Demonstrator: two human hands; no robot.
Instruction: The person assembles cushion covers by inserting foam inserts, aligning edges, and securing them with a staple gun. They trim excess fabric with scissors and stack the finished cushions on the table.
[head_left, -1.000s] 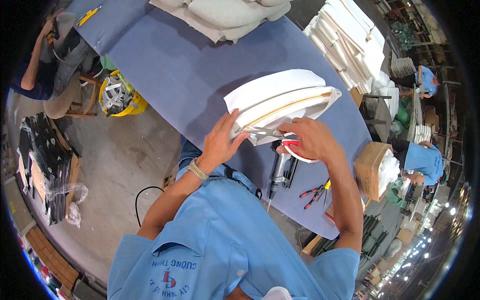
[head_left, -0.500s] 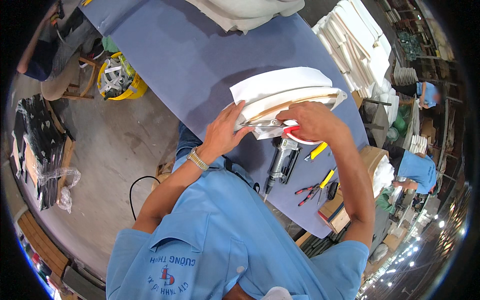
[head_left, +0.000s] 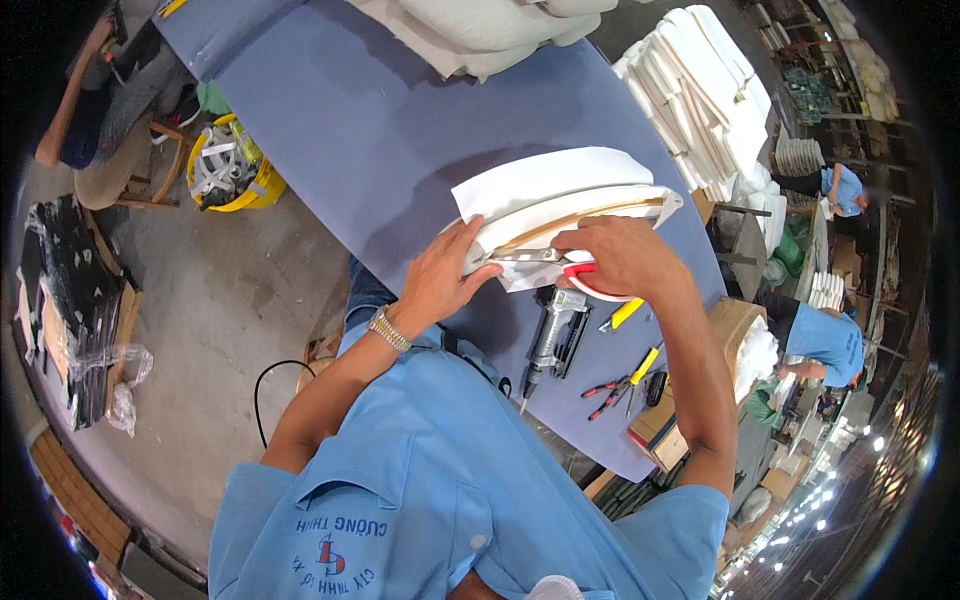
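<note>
A curved white piece covered in cloth (head_left: 560, 172), with a tan wooden-looking strip along its inner side, rests on the blue-grey table (head_left: 330, 110). My left hand (head_left: 440, 268) grips its left end, fingers on the far side and thumb on the near edge. In my right hand (head_left: 617, 258) is a pair of scissors (head_left: 577, 272) with red-and-white handles. Their metal blades lie along the near edge of the white cloth, pointing at my left thumb. Just below the piece, a grey staple gun (head_left: 553, 335) lies on the table.
Right of the staple gun are a yellow-handled tool (head_left: 623, 315), red-handled pliers (head_left: 604, 392) and a cardboard box (head_left: 722, 335). White padded pieces (head_left: 695, 105) are stacked at the far right. A yellow bucket (head_left: 262, 190) stands on the floor at left. Other people work farther off.
The scissor blades look closer together than before. The whole view has shifted slightly, while both hands keep their places on the white piece.
</note>
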